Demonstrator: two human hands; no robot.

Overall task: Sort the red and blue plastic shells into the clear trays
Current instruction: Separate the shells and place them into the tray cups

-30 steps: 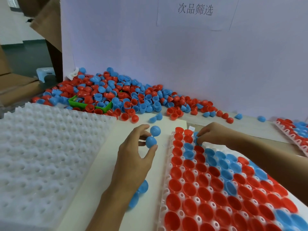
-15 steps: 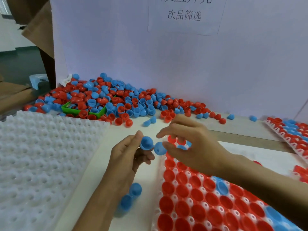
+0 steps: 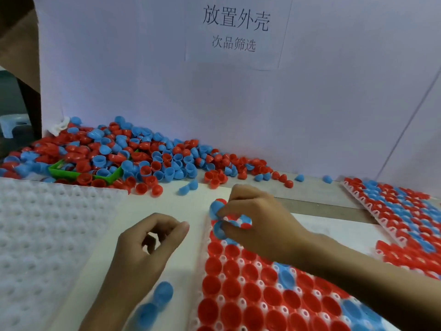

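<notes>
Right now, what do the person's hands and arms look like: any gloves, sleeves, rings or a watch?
Both are bare. The left hand and the right hand wear no gloves, and no ring shows on the fingers in view. Both forearms are uncovered as far as the frame edge, with no sleeve, watch or band on either wrist. No markings or tags show.

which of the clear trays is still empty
The clear dimpled plastic tray at far left: its cups hold no shells, while the other two trays hold red and blue ones.
</notes>
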